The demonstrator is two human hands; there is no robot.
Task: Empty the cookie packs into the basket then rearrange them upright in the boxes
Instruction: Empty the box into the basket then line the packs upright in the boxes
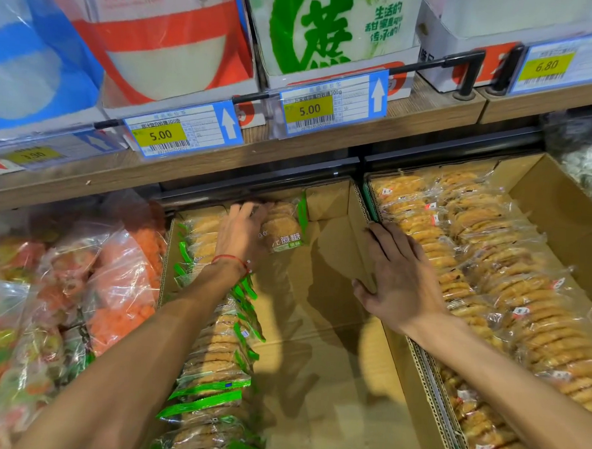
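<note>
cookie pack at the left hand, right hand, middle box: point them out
cookie pack (285, 229): head view, clear front
right hand (401, 279): head view, back of hand
middle box (315, 345): head view, bare floor

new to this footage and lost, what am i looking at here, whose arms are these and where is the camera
No machine here: a person works with bare hands, and the one picture comes from a camera worn on their head, looking down at a shop shelf. The left hand grips a green-edged cookie pack at the back of a cardboard box, beside a row of packs standing along its left side. The right hand rests open on the wall between it and the neighbouring box. Price tags hang above.
</note>
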